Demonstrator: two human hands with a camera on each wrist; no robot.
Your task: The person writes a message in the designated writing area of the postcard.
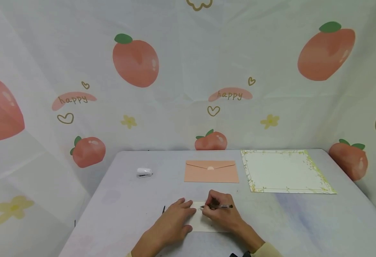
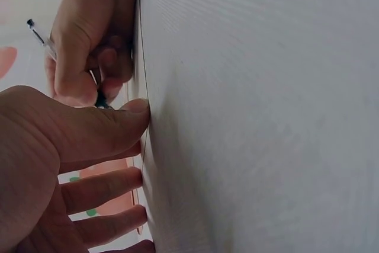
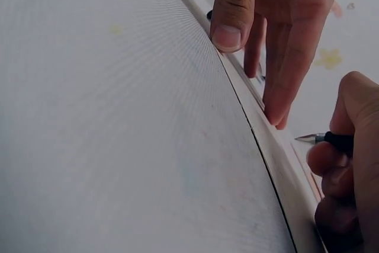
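The right hand (image 1: 224, 213) pinches a pen (image 1: 225, 206), its tip over the upper part of a small pale card (image 1: 204, 224); I can't tell whether it touches. Faint marks show near the tip. The left hand (image 1: 175, 222) lies with fingers spread, steadying the card's left edge on the table (image 1: 123, 203). A thin dark stick (image 1: 163, 209) pokes out just beside it. Beyond the card lies a peach envelope (image 1: 211, 175), a white stapler (image 1: 144, 172) to its left, a flower-bordered sheet (image 1: 281, 171) to its right.
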